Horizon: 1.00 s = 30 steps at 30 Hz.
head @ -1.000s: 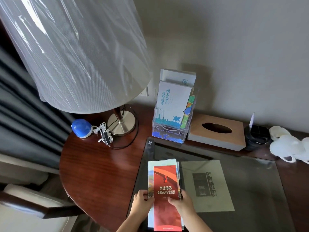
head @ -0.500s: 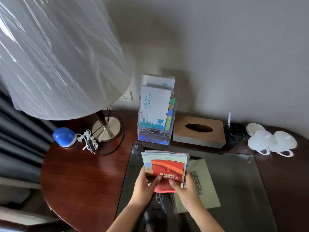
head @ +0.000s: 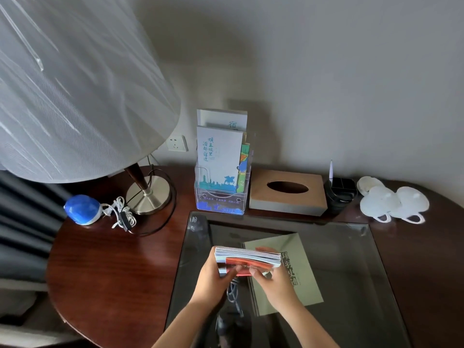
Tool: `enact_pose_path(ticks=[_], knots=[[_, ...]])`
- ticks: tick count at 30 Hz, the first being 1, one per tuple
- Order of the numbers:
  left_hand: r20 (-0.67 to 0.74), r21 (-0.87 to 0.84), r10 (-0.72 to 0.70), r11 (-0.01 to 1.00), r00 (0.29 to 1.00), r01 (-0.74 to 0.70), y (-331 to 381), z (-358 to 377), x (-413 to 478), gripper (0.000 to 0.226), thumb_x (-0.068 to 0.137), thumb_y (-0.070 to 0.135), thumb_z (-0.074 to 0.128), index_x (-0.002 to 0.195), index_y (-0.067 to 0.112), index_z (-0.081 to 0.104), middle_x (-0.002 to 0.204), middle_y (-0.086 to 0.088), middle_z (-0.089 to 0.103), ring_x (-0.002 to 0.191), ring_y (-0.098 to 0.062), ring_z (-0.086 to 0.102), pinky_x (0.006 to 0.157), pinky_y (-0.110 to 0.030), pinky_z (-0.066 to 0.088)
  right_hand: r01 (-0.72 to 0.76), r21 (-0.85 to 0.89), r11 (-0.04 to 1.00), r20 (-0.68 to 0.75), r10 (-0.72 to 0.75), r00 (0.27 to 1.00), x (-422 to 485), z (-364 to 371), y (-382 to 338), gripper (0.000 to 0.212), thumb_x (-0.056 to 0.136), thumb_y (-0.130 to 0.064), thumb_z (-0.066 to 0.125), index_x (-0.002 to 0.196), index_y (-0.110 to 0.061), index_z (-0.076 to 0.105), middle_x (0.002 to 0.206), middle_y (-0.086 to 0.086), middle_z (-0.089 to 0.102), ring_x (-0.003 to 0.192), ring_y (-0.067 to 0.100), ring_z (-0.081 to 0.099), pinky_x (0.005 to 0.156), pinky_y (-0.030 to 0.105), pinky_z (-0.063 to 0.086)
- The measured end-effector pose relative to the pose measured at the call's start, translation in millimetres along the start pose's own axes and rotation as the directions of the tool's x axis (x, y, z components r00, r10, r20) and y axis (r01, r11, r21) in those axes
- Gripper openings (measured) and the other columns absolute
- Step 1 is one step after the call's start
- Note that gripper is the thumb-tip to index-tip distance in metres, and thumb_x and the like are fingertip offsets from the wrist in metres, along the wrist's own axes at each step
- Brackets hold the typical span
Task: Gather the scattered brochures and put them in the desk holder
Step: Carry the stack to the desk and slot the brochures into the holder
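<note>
We grip the brochure stack (head: 247, 256) with left hand (head: 213, 277) and right hand (head: 273, 282), tilted edge-up, probably squaring it for the holder (head: 218, 205).

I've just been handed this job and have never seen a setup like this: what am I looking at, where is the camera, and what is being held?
There is no machine here. A person works with bare hands, and the camera sits on their head, looking forward and down.

The left hand and right hand both grip a stack of brochures, tipped up so that its top edge faces the camera, over a glass panel on the wooden desk.

Further back stands the clear desk holder, with white brochures already in it. Left of it are a lamp and a blue gadget with a white cord. Right of it are a tissue box, a black pen pot and white masks. A grey-green booklet lies flat beside the right hand.
</note>
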<state>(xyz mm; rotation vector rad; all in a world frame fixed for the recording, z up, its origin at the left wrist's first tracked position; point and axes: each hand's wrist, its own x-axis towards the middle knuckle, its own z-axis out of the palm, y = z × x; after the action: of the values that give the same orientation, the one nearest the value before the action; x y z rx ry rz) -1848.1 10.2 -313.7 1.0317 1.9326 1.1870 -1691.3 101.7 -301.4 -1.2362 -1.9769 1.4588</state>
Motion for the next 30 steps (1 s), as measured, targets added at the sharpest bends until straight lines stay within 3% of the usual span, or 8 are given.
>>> enact_pose_path(ticks=[5, 8, 11, 14, 22, 24, 27, 30], knots=[[0.107, 0.068, -0.019, 0.998, 0.994, 0.012, 4.7, -12.6, 10.6, 0.024, 0.087, 0.038, 0.065, 0.105, 0.048, 0.053, 0.105, 0.035, 0.062, 0.098, 0.011, 0.06, 0.08, -0.002, 0.043, -0.049, -0.359, 0.932, 0.176, 0.119, 0.977, 14.1, -26.8, 3.7, 0.038, 0.09, -0.027, 0.062, 0.128, -0.028, 0.056, 0.115, -0.014, 0.067, 0.107, 0.005, 0.064, 0.08, 0.007, 0.044], [0.197, 0.104, -0.034, 0.995, 0.98, 0.013, 4.7, -19.7, 15.5, 0.031, 0.09, 0.033, 0.059, 0.115, 0.046, 0.046, 0.107, 0.03, 0.062, 0.102, 0.007, 0.059, 0.087, -0.014, 0.048, -0.062, -0.389, 0.919, 0.173, 0.139, 0.975, 19.7, -29.6, 2.3, 0.034, 0.09, -0.026, 0.061, 0.125, -0.025, 0.06, 0.119, -0.008, 0.068, 0.108, 0.011, 0.066, 0.079, 0.015, 0.05], [0.248, 0.137, -0.049, 0.99, 0.968, 0.015, 2.7, -22.6, 19.3, 0.042, 0.09, 0.023, 0.057, 0.128, 0.03, 0.041, 0.111, 0.021, 0.062, 0.104, -0.003, 0.06, 0.091, -0.031, 0.053, -0.051, -0.406, 0.912, 0.108, 0.103, 0.989, 23.2, -24.9, -1.8, 0.029, 0.086, -0.03, 0.067, 0.113, -0.022, 0.068, 0.104, -0.007, 0.074, 0.089, 0.008, 0.071, 0.072, 0.018, 0.056], [0.249, 0.195, -0.054, 0.981, 0.967, 0.005, 3.4, -23.9, 20.5, 0.049, 0.089, 0.018, 0.055, 0.133, 0.028, 0.034, 0.115, 0.015, 0.061, 0.104, -0.01, 0.06, 0.091, -0.036, 0.053, -0.046, -0.404, 0.914, 0.042, 0.069, 0.997, 23.1, -17.6, -3.8, 0.027, 0.083, -0.03, 0.07, 0.107, -0.019, 0.071, 0.097, -0.007, 0.075, 0.084, 0.009, 0.071, 0.071, 0.025, 0.058], [0.261, 0.246, 0.001, 0.967, 0.965, -0.068, 1.1, -25.2, 21.8, 0.048, 0.092, 0.012, 0.048, 0.137, 0.02, 0.033, 0.118, 0.013, 0.059, 0.105, -0.007, 0.059, 0.091, -0.027, 0.049, -0.082, -0.433, 0.898, -0.012, 0.086, 0.996, 17.6, -12.6, -5.4, 0.025, 0.084, -0.034, 0.069, 0.104, -0.019, 0.07, 0.089, -0.009, 0.075, 0.072, 0.005, 0.068, 0.062, 0.018, 0.053], [0.265, 0.25, 0.0, 0.966, 0.964, -0.069, 1.2, -26.1, 20.4, 0.047, 0.094, 0.014, 0.047, 0.138, 0.02, 0.032, 0.121, 0.012, 0.058, 0.107, -0.008, 0.059, 0.093, -0.028, 0.049, -0.09, -0.465, 0.881, -0.019, 0.092, 0.996, 17.2, -11.5, -7.3, 0.02, 0.085, -0.036, 0.067, 0.097, -0.021, 0.071, 0.075, -0.011, 0.072, 0.061, 0.003, 0.064, 0.054, 0.015, 0.049], [0.273, 0.266, 0.011, 0.96, 0.962, -0.087, 1.4, -28.6, 22.2, 0.047, 0.095, 0.018, 0.046, 0.14, 0.02, 0.031, 0.121, 0.013, 0.057, 0.107, -0.007, 0.058, 0.094, -0.025, 0.048, -0.109, -0.493, 0.863, -0.052, 0.096, 0.994, 17.8, -11.5, -9.3, 0.014, 0.085, -0.038, 0.067, 0.075, -0.028, 0.068, 0.045, -0.016, 0.049, 0.039, 0.003, 0.048, 0.04, 0.011, 0.033], [0.28, 0.305, -0.001, 0.948, 0.96, -0.088, 1.7, -30.0, 21.6, 0.047, 0.096, 0.018, 0.045, 0.141, 0.018, 0.03, 0.118, 0.015, 0.056, 0.105, -0.007, 0.059, 0.089, -0.018, 0.045, -0.107, -0.512, 0.852, -0.022, 0.112, 0.993, 17.2, -8.8, -4.9, 0.017, 0.085, -0.04, 0.064, 0.092, -0.025, 0.068, 0.07, -0.014, 0.067, 0.06, 0.003, 0.063, 0.051, 0.011, 0.044]])
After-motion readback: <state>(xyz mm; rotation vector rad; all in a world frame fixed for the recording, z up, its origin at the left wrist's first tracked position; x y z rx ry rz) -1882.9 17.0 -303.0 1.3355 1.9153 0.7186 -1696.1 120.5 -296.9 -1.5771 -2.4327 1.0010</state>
